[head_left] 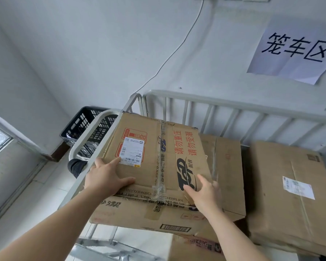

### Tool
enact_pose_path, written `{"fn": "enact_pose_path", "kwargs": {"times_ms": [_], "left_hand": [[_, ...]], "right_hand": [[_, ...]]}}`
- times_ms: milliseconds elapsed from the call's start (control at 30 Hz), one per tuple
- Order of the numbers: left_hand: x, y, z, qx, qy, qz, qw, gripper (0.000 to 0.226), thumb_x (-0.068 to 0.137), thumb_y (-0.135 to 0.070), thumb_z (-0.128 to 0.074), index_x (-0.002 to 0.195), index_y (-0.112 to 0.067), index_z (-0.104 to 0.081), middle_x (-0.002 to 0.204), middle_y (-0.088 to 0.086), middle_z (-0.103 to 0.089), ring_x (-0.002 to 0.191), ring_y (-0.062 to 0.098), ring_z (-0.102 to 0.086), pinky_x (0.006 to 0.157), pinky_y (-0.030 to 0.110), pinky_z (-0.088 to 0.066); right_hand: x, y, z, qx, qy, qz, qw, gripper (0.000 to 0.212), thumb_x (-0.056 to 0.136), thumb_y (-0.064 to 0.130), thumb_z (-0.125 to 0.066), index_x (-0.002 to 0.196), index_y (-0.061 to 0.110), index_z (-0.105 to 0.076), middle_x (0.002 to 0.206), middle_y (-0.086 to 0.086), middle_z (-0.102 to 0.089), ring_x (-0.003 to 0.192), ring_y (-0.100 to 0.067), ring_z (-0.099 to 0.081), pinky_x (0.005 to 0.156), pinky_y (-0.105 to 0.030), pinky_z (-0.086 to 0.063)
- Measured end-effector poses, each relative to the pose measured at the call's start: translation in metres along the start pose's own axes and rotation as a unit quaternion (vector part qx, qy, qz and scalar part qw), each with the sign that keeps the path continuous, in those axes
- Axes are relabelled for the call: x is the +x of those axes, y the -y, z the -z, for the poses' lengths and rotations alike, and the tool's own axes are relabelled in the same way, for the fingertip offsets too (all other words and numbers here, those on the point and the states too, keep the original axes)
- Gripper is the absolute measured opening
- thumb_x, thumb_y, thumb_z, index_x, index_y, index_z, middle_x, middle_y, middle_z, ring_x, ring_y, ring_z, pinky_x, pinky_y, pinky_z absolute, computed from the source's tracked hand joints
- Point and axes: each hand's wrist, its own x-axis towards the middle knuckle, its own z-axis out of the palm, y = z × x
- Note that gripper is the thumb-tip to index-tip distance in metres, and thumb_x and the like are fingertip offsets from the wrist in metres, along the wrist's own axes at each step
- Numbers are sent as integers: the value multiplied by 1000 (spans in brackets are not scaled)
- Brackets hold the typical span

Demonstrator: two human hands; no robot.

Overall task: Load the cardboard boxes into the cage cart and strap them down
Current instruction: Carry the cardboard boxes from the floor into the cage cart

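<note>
White wall behind the cage cart (pixel 196 99). My left grip (pixel 107 178) and right grip (pixel 204 195) press flat-fingered on the top box (pixel 149 147); another box (pixel 282 185) sits at three o'clock. Strapping seems not yet done.

wall sign (pixel 294 48) clipped by the frame's right edge. right-hand box (pixel 282 200) at the cage cart (pixel 215 103) right side runs off frame too. shipping label (pixel 132 153) print on top box (pixel 154 166) too small to read. middle box (pixel 229 166) partly covered by it; cart floor hidden under boxes.
</note>
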Motion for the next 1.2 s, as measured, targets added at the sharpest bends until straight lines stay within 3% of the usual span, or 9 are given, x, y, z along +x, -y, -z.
{"fn": "enact_pose_path", "kwargs": {"times_ms": [133, 467, 833, 1200], "left_hand": [[22, -10, -12, 22, 31, 5, 999, 99, 59, -86, -55, 144, -44, -27, 141, 10, -31, 116, 26, -51, 82, 32, -50], [75, -16, -35, 56, 79, -16, 995, 99, 60, -86, -55, 144, -43, -26, 133, 8, -37, 109, 24, -53, 77, 30, -53], [154, 0, -57, 22, 84, -67, 994, 97, 65, -82, -56, 146, -41, -22, 144, 12, -24, 119, 31, -48, 92, 38, -49], [239, 9, -119, -5, 139, -65, 988, 106, 68, -78, -57, 151, -36, -6, 149, 21, -15, 130, 38, -34, 107, 46, -37]], "right_hand": [[20, -9, -15, 0, 20, -6, 1000, 73, 75, 66, -60, 139, 35, -41, 124, -10, -46, 113, -28, -48, 90, -36, -47], [52, -19, -52, 9, 44, -73, 996, 80, 72, 70, -59, 140, 34, -40, 121, -11, -47, 110, -28, -50, 90, -39, -48], [88, 12, -78, 16, -20, -91, 996, 77, 74, 65, -62, 140, 31, -41, 129, -14, -41, 108, -30, -53, 91, -43, -50], [158, 26, -123, -43, -51, -82, 994, 76, 79, 54, -66, 143, 26, -36, 136, -19, -34, 128, -35, -33, 102, -41, -37]]}}
